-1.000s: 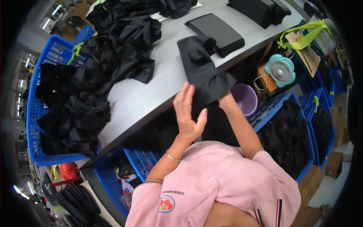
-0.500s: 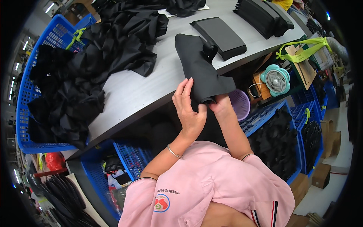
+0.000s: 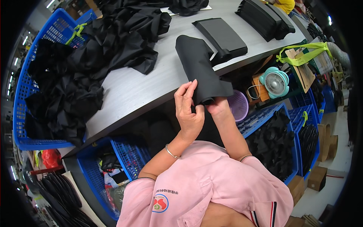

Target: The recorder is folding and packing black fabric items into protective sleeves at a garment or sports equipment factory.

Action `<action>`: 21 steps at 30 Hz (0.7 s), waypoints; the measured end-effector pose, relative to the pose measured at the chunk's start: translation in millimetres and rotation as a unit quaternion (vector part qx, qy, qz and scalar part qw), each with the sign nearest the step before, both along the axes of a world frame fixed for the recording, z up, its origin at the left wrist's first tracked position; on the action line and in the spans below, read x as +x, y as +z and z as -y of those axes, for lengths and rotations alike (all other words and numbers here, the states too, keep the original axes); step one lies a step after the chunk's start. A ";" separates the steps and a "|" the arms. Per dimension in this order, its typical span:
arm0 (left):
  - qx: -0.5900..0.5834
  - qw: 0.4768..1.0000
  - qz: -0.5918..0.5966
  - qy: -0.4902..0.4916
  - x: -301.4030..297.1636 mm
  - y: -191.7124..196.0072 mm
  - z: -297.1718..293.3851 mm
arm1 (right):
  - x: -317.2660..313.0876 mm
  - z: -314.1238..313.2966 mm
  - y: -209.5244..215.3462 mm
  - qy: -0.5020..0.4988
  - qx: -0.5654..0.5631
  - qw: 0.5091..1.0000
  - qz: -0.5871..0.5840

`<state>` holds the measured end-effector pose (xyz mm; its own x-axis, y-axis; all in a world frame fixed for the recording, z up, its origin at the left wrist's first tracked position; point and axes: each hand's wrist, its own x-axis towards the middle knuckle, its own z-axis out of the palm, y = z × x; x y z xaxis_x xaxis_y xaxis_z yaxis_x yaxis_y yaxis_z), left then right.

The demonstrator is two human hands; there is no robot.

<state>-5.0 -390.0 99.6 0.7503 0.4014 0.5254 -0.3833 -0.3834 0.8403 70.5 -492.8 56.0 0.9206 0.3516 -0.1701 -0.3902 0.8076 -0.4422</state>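
Note:
A black fabric piece (image 3: 198,66), its near end rolled or curled, lies partly on the table and hangs past the front edge toward me. My left hand (image 3: 188,109) grips its near left side, two fingers along the edge and the thumb by the curled end. At the near right corner, my right hand (image 3: 218,107) holds the same piece; the fabric hides its fingers. Just beyond, to the right, lies a low stack of flat black pieces (image 3: 223,36). A heap of crumpled black fabric (image 3: 124,41) covers the left of the table.
The heap spills into a blue basket (image 3: 19,113) at the left. Below the grey table (image 3: 128,94), to the right, are a purple basket (image 3: 239,106), a teal fan (image 3: 275,82) and blue crates (image 3: 270,113). Another black stack (image 3: 261,19) stands at the far right.
Both hands keep hold of the fabric piece. A raised loop on its right side has dropped down flatter beside the stack. The left fingers have shifted slightly right.

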 end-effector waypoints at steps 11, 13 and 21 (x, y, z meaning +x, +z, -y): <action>0.004 1.000 -0.007 -0.019 3.0 -10.9 4.6 | -3.1 -12.0 13.9 0.029 0.061 0.997 -0.029; -0.013 0.999 0.007 -0.032 3.2 -11.4 4.2 | 1.4 -6.9 8.2 0.045 0.031 0.998 -0.012; -0.140 0.985 -0.096 -0.037 3.2 -40.0 -23.5 | 15.3 -25.6 -44.1 -0.118 -0.307 0.933 0.148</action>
<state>-1.7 -366.5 59.7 0.8580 0.4502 0.2472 -0.2246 -0.1039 0.9689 85.7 -467.3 11.9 0.9986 0.0537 0.0002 -0.0221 0.4136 -0.9102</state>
